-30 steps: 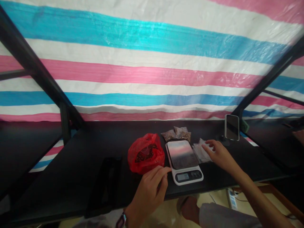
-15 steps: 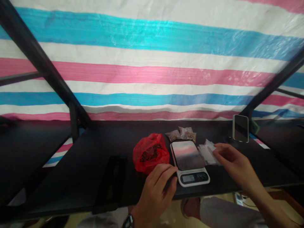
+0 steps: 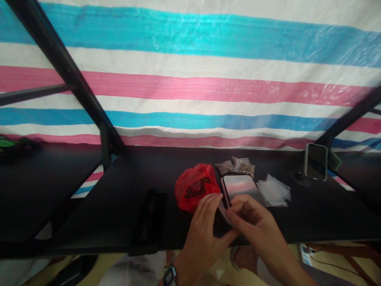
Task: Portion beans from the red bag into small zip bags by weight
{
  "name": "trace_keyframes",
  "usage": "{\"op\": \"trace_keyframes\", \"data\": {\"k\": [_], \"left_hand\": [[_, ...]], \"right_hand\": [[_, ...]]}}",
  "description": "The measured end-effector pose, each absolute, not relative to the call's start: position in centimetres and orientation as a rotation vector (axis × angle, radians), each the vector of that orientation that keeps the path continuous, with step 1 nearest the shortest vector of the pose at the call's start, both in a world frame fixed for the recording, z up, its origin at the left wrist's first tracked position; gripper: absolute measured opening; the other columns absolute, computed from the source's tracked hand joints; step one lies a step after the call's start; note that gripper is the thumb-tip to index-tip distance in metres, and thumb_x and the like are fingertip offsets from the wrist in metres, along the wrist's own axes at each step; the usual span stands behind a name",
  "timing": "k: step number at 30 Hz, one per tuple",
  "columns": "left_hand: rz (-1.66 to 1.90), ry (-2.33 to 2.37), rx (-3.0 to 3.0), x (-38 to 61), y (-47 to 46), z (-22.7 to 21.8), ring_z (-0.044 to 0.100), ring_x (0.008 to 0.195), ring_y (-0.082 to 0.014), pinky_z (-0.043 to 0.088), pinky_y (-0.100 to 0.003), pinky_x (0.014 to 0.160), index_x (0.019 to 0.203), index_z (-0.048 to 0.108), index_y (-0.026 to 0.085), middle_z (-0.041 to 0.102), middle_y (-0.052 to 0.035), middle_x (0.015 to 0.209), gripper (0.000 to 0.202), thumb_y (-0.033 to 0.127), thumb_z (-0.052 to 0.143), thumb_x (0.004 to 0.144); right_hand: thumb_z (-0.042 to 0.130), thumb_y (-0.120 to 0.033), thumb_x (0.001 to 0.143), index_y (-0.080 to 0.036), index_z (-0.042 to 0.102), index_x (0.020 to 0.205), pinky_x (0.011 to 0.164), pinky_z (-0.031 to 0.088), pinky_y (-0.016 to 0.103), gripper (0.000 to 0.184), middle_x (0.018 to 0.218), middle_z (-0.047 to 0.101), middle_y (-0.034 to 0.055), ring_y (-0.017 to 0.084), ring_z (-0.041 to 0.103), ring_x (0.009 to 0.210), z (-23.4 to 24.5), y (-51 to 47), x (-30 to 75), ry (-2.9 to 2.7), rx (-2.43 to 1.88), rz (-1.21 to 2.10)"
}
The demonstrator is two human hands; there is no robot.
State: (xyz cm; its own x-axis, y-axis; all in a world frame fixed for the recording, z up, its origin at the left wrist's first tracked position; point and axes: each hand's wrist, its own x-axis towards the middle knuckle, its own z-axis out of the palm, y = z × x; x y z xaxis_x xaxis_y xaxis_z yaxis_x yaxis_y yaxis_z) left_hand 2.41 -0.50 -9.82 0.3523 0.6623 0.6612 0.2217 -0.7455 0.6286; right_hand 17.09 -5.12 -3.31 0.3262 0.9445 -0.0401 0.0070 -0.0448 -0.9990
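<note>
Between my hands, over the front of the digital scale, is a small clear plastic bag (image 3: 225,214), partly hidden by fingers. My right hand (image 3: 256,226) pinches it with thumb and fingers. Around its left side curves my left hand (image 3: 202,232), fingertips and thumb at the bag's edges. The scale's shiny plate (image 3: 241,186) shows behind my fingers, but its display is covered. A red plastic bag (image 3: 196,186) with dark, grainy contents stands open just beyond my left hand. To the right of the scale lies a pile of flat clear bags (image 3: 274,191).
Small filled bags (image 3: 243,166) lie behind the scale on the black table (image 3: 104,206). A phone (image 3: 316,161) stands upright on a holder at the right. A dark tray-like object (image 3: 150,222) lies on the left. Black frame bars (image 3: 71,79) slant before a striped sheet.
My right hand has moved left from the clear bag pile to the front of the scale, with one bag in it. My left hand has met it there. The view has shifted slightly.
</note>
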Motion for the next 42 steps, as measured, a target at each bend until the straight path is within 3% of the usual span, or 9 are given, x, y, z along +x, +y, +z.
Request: {"op": "trace_keyframes", "data": {"k": [4,9,17,21,25,31,34,38,42], "left_hand": [[1.351,0.747,2.221,2.3,-0.7,-9.7,0.069,0.130,-0.0301,0.062,-0.049,0.109,0.154,0.045,0.023,0.071,-0.0162,0.138,0.065,0.039,0.074,0.098],[1.303,0.696,2.263,2.1,-0.7,-9.4,0.071,0.128,-0.0296,0.063,-0.049,0.107,0.156,0.042,0.023,0.072,-0.0163,0.136,0.069,0.039,0.075,0.098],[1.260,0.559,2.250,1.6,-0.5,-9.0,0.075,0.118,-0.0262,0.063,-0.041,0.103,0.149,0.051,0.024,0.076,-0.0122,0.126,0.057,0.043,0.072,0.099],[1.207,0.572,2.068,1.3,-0.5,-9.2,0.075,0.109,-0.0216,0.063,-0.033,0.097,0.142,0.059,0.025,0.077,-0.0085,0.121,0.049,0.048,0.071,0.100],[1.179,0.668,1.911,0.4,-0.7,-9.6,0.077,0.099,-0.0188,0.063,-0.028,0.088,0.133,0.067,0.027,0.079,-0.0049,0.113,0.044,0.055,0.070,0.099],[1.265,0.928,1.692,-1.2,-0.4,-9.7,0.078,0.084,-0.0197,0.064,-0.031,0.084,0.123,0.073,0.022,0.082,-0.0040,0.098,0.042,0.054,0.073,0.096],[1.232,1.021,1.623,-1.2,-0.4,-9.8,0.078,0.084,-0.0206,0.064,-0.032,0.084,0.119,0.075,0.021,0.082,-0.0038,0.096,0.038,0.051,0.072,0.096],[1.234,1.113,1.556,-0.8,-0.9,-10.1,0.077,0.093,-0.0238,0.063,-0.036,0.086,0.121,0.074,0.022,0.081,-0.0063,0.106,0.040,0.052,0.072,0.094],[1.309,1.291,1.489,-1.2,-0.4,-10.1,0.073,0.104,-0.0274,0.058,-0.044,0.097,0.124,0.073,0.025,0.077,-0.0085,0.115,0.044,0.053,0.075,0.091]], "right_hand": [[0.096,-0.057,0.066,-0.022,0.066,0.081,0.064,0.052,0.026,0.049,0.074,0.064,-0.0006,0.016,0.062,0.069,-2.7,-5.5,16.7,-0.875,-1.380,1.063],[0.094,-0.055,0.070,-0.023,0.067,0.087,0.063,0.051,0.026,0.045,0.076,0.064,-0.0009,0.016,0.061,0.069,-2.2,-6.4,16.6,-0.826,-1.394,1.116],[0.092,-0.057,0.071,-0.025,0.068,0.088,0.065,0.055,0.029,0.044,0.072,0.065,-0.0012,0.019,0.066,0.069,-1.8,-6.4,18.0,-0.931,-1.455,0.978],[0.089,-0.055,0.076,-0.024,0.068,0.086,0.066,0.056,0.028,0.038,0.074,0.066,-0.0001,0.019,0.067,0.070,-2.1,-6.8,18.2,-1.027,-1.455,0.888],[0.074,-0.047,0.091,-0.025,0.072,0.093,0.071,0.057,0.029,0.023,0.083,0.070,0.0015,0.019,0.069,0.076,-2.2,-5.9,18.4,-1.241,-1.470,0.812],[0.063,-0.027,0.099,-0.022,0.077,0.111,0.100,0.051,0.040,0.019,0.113,0.077,0.0110,0.028,0.070,0.110,-3.0,1.8,17.6,-1.886,-1.699,0.493],[0.062,-0.024,0.101,-0.018,0.078,0.109,0.102,0.050,0.039,0.018,0.116,0.078,0.0146,0.029,0.072,0.111,-3.9,6.2,16.6,-2.034,-1.757,0.447],[0.064,-0.021,0.101,-0.019,0.078,0.110,0.103,0.050,0.036,0.017,0.119,0.078,0.0126,0.027,0.072,0.113,-4.9,9.0,15.6,-2.102,-1.687,0.482],[0.072,-0.020,0.095,-0.018,0.078,0.113,0.106,0.050,0.037,0.019,0.121,0.078,0.0124,0.027,0.071,0.117,-5.5,8.8,15.5,-2.205,-1.580,0.549]]}}
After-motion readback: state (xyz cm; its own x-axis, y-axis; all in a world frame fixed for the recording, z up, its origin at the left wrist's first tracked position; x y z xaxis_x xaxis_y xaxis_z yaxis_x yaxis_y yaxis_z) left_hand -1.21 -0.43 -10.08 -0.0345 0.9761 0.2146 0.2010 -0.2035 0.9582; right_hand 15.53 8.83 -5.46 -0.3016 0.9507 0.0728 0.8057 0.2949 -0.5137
